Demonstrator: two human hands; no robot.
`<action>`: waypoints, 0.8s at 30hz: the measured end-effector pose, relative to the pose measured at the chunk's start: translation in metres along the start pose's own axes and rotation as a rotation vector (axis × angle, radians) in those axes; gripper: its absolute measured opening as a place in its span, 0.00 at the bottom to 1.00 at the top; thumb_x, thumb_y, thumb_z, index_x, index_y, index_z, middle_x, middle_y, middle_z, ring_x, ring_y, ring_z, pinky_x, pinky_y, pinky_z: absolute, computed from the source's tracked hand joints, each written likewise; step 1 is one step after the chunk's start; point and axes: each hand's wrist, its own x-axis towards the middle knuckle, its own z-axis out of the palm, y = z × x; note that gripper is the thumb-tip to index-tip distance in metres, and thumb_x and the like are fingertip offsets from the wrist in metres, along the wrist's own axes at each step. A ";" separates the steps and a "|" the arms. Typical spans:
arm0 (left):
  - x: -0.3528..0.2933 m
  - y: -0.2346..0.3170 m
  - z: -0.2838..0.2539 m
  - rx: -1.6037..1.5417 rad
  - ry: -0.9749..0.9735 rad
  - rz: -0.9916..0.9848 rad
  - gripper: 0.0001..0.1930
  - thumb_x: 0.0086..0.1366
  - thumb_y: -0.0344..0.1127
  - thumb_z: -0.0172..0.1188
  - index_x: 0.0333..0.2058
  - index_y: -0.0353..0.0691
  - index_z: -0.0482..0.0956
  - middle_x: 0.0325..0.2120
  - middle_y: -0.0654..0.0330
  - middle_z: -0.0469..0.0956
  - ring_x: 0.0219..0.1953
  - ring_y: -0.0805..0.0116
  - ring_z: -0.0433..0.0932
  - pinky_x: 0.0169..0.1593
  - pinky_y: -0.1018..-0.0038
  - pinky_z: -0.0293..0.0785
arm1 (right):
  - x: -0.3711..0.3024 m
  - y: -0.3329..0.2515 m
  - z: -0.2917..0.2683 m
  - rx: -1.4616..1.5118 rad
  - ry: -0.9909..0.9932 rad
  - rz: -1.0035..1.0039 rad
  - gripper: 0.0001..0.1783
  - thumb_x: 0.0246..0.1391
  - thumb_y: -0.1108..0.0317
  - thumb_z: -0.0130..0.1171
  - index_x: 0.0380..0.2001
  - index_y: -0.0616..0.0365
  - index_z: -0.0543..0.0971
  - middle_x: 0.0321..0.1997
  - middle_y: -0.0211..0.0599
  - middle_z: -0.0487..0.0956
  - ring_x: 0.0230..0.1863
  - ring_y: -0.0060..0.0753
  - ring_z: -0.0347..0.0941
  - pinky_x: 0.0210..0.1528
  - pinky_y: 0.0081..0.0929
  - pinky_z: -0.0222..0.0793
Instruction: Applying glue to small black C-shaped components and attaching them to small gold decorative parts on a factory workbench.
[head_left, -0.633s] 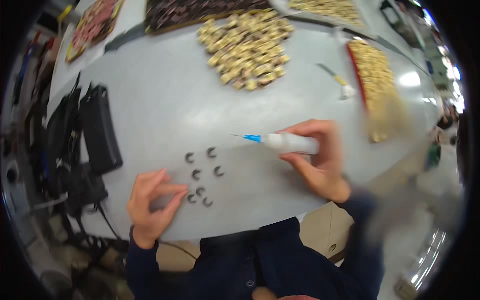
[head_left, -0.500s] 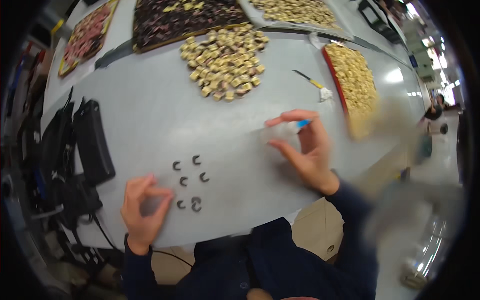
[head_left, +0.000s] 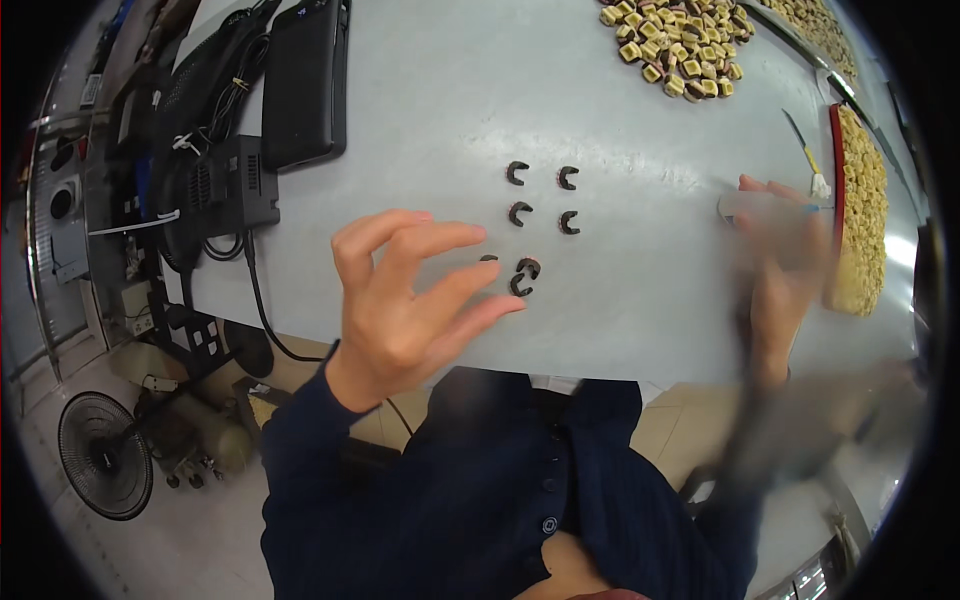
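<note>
Several small black C-shaped pieces (head_left: 568, 222) lie in loose rows on the grey table (head_left: 430, 120). My left hand (head_left: 400, 300) is open over the nearer ones, fingers and thumb apart with nothing held between them. Its fingers partly cover one piece (head_left: 488, 259), and the thumb tip is close beside two pieces lying against each other (head_left: 527, 267). Off to the right, my right hand (head_left: 780, 250) is smeared by motion. It grips a small translucent bottle (head_left: 732, 206) with a blue tip; the fingers hide most of it.
Small yellow-and-dark blocks (head_left: 690, 50) are heaped at the far right. A red-edged tray (head_left: 837, 150) of cream-coloured pieces stands right, beside a yellow-handled knife (head_left: 808, 155). A black flat device (head_left: 305, 90), an adapter (head_left: 240, 182) and cables occupy the left. A fan (head_left: 105, 455) stands below.
The view has swung left, so the table's contents appear shifted right. My left hand has spread its fingers and come over the nearer C-shaped pieces. My right hand, with the bottle, is nearer the red-edged tray.
</note>
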 end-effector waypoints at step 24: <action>-0.018 0.041 0.021 0.016 0.019 -0.305 0.13 0.42 0.24 0.70 0.30 0.42 0.82 0.57 0.57 0.68 0.64 0.46 0.53 0.62 0.54 0.53 | -0.026 0.006 -0.078 -0.534 0.340 -0.287 0.18 0.48 0.80 0.64 0.44 0.63 0.75 0.52 0.45 0.75 0.50 0.32 0.72 0.48 0.25 0.71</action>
